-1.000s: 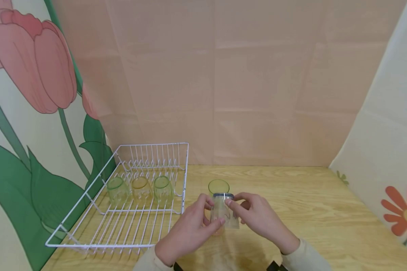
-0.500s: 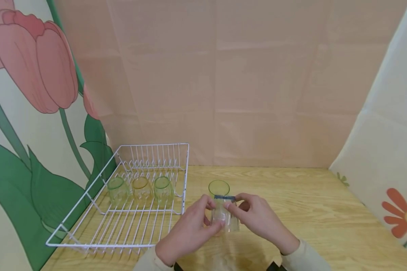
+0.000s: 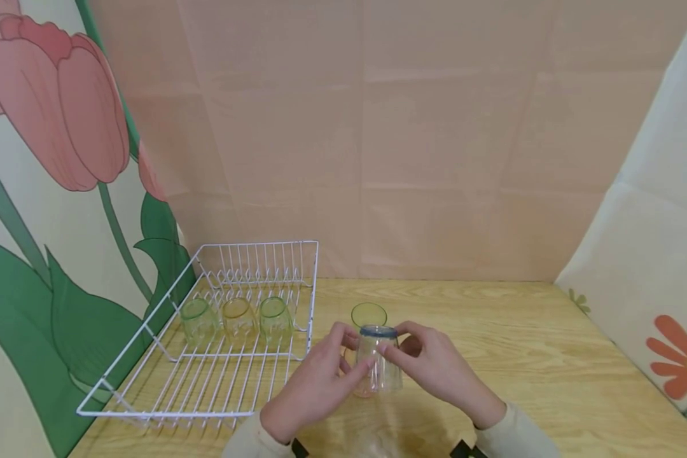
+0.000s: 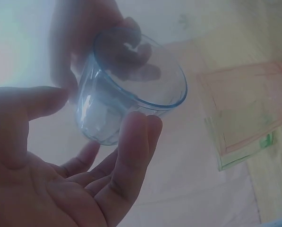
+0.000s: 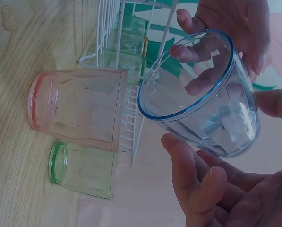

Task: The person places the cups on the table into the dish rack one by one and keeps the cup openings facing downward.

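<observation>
Between both hands is a clear drinking glass (image 3: 379, 362) with a blue tint, bottom end up and mouth down. My left hand (image 3: 320, 381) holds its left side with thumb and fingertips. My right hand (image 3: 437, 369) pinches it near the blue-tinted bottom, index finger at the edge and thumb on the front. In the right wrist view the wide blue rim (image 5: 233, 52) shows whole, with fingers of both hands around the wall. A pink glass (image 5: 79, 109) stands upright on the table beneath, mostly hidden by the hands in the head view. Beside it stands a green glass (image 5: 84, 170).
To the left a white wire dish rack (image 3: 166, 415) holds a green glass (image 3: 199, 324), an amber glass (image 3: 239, 323) and another green glass (image 3: 275, 323) in a row, upside down. A pink cloth (image 3: 435, 159) hangs behind the wooden table (image 3: 492, 331).
The held glass has tilted in the hands: its blue bottom, edge-on half a second ago, now shows as an oval. The left fingers have shifted slightly on it. The rack and its glasses stay put.
</observation>
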The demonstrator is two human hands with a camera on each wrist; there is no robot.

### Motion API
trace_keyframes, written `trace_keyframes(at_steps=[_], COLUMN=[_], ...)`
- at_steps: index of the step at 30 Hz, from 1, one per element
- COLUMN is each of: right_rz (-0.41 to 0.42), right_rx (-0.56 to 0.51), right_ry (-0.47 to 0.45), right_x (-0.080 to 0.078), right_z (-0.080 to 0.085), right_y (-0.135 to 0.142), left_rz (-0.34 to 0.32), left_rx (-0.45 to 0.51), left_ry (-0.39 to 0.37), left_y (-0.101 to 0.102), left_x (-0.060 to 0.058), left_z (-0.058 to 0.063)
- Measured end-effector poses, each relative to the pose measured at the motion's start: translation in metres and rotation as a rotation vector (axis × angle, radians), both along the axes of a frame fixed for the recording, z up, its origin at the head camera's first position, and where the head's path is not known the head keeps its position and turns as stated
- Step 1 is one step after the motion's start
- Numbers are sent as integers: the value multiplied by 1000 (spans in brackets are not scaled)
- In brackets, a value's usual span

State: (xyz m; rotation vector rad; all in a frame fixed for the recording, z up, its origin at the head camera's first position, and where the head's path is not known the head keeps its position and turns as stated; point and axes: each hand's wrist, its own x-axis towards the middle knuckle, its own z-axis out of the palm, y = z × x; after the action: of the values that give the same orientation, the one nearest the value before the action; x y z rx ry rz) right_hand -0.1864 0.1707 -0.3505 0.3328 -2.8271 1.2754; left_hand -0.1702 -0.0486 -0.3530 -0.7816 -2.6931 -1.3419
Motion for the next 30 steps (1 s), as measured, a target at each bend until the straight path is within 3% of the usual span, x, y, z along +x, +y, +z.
trace_keyframes(at_steps=[7, 22, 30], right_rz=[40, 218, 258], right_rx=[-19, 3, 12], right_ry=[35, 181, 234], right_x=[0, -1, -3], right_z=[-2, -8, -11], right_y=[0, 4, 4], left_rz=[36, 11, -4], left_rx=[-6, -42, -24], left_ry=[-8, -11, 2], left_y=[0, -3, -5], left_x=[0, -2, -3], left_z=[4, 2, 1])
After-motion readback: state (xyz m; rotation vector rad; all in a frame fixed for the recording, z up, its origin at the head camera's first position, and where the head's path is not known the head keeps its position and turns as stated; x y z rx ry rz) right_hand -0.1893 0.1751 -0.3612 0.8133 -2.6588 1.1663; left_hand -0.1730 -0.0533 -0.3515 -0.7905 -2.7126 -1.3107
